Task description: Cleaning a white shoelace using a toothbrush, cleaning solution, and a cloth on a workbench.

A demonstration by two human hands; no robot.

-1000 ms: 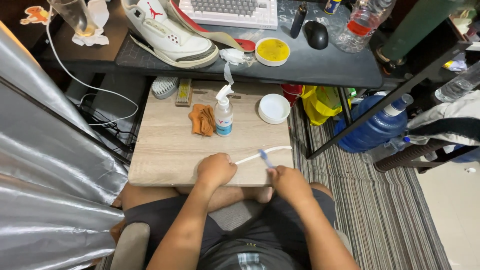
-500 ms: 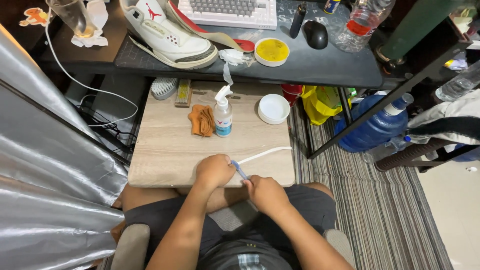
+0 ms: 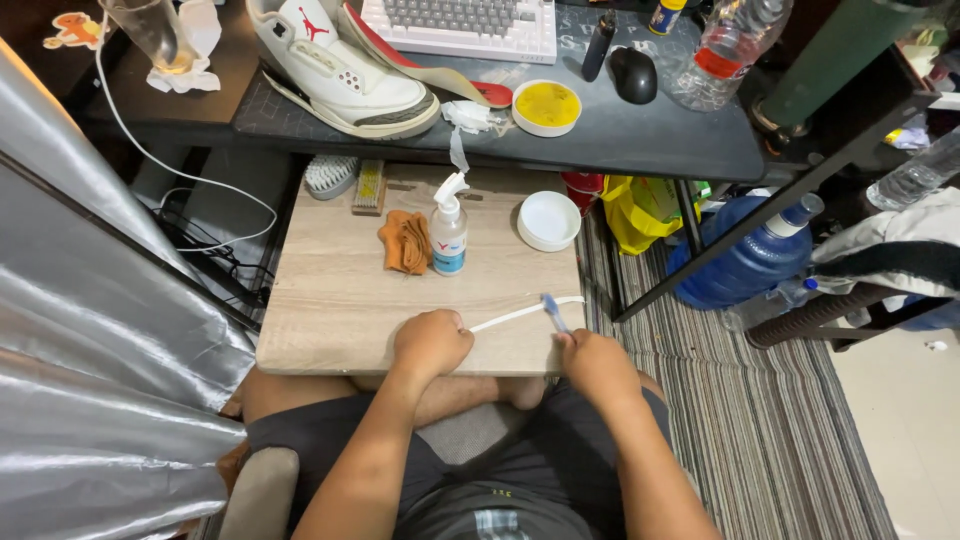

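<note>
My left hand (image 3: pixel 431 342) is closed around one end of a white shoelace (image 3: pixel 522 313) that lies stretched across the near edge of a low wooden board (image 3: pixel 340 290). My right hand (image 3: pixel 592 358) grips a small toothbrush (image 3: pixel 551 310) with a blue head, whose bristles touch the lace near its right end. Behind the hands stand a spray bottle (image 3: pixel 449 228), a crumpled orange cloth (image 3: pixel 405 241) and a white round lid (image 3: pixel 549 219).
A dark desk (image 3: pixel 650 140) above carries a white sneaker (image 3: pixel 345 70), a keyboard (image 3: pixel 470 20), a tub of yellow paste (image 3: pixel 546 106), a mouse and a plastic bottle. Two brushes (image 3: pixel 345 180) lie at the board's far edge. A large blue water jug (image 3: pixel 745 262) stands on the striped rug.
My right hand slid the toothbrush left along the lace toward my left hand, then back out to the right end. My left hand stayed in place holding the lace.
</note>
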